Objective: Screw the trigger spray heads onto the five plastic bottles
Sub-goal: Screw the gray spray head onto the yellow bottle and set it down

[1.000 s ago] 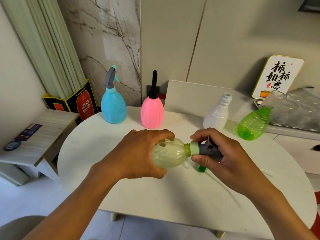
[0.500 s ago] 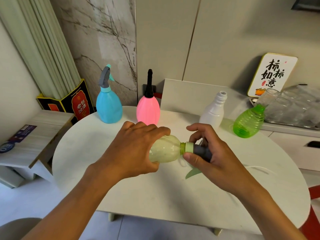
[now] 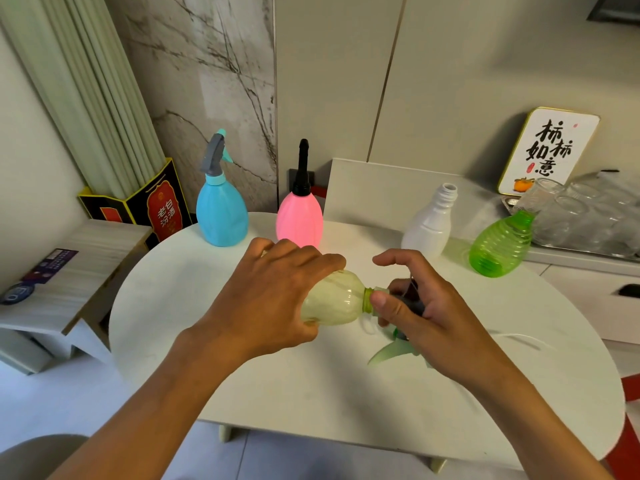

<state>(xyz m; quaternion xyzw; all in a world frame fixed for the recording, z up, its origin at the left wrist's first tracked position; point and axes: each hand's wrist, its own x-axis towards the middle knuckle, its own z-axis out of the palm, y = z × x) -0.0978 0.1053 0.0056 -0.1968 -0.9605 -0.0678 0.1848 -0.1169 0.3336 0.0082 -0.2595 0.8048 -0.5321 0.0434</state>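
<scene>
Right hand [image 3: 426,306] has rotated the trigger spray head [image 3: 398,303], gripping its collar; left hand [image 3: 277,292] holds the yellow-green bottle [image 3: 332,301] horizontal, neck pointing frame-right.

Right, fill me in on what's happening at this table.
A person is screwing a spray head onto a pale yellow bottle held sideways over the table. The left hand grips the bottle's body; the right hand pinches the head at the neck. The blue bottle and pink bottle already have heads. The white bottle and green bottle stand without.
</scene>
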